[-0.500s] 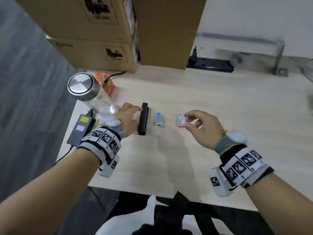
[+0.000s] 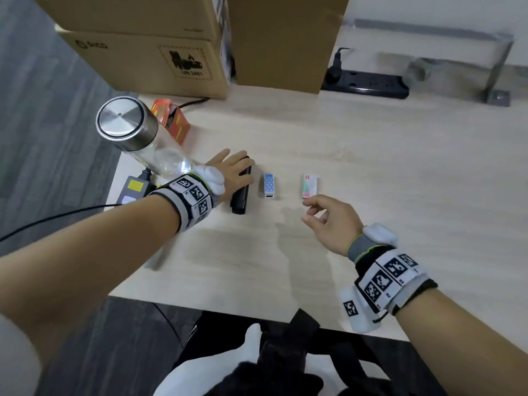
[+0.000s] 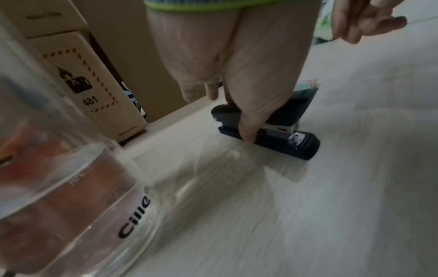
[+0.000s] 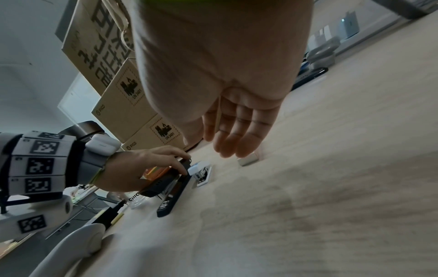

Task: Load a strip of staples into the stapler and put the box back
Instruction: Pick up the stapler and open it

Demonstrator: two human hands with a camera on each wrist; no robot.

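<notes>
A black stapler (image 2: 238, 204) lies on the pale wooden table (image 2: 371, 167), left of centre. My left hand (image 2: 241, 170) lies over it: the fingers curl across its top and the thumb (image 3: 247, 135) presses its near side. In the right wrist view the stapler's (image 4: 170, 189) top arm stands slightly raised off the base. A small blue dotted box (image 2: 269, 185) sits just to its right, and a pink-and-green staple box (image 2: 310, 186) further right. My right hand (image 2: 314, 212) hovers just in front of that box with loosely bent fingers, holding nothing.
A glass bottle with a steel lid (image 2: 128, 124) stands close to my left wrist, an orange carton (image 2: 171, 121) behind it. Stacked cardboard boxes (image 2: 148, 61) and a black power strip (image 2: 365, 82) line the back. A power adapter (image 2: 134, 187) hangs at the left table edge.
My right hand has drawn back from the pink-and-green box, which it was touching. My left hand has moved from beside the stapler to over it and closed round it.
</notes>
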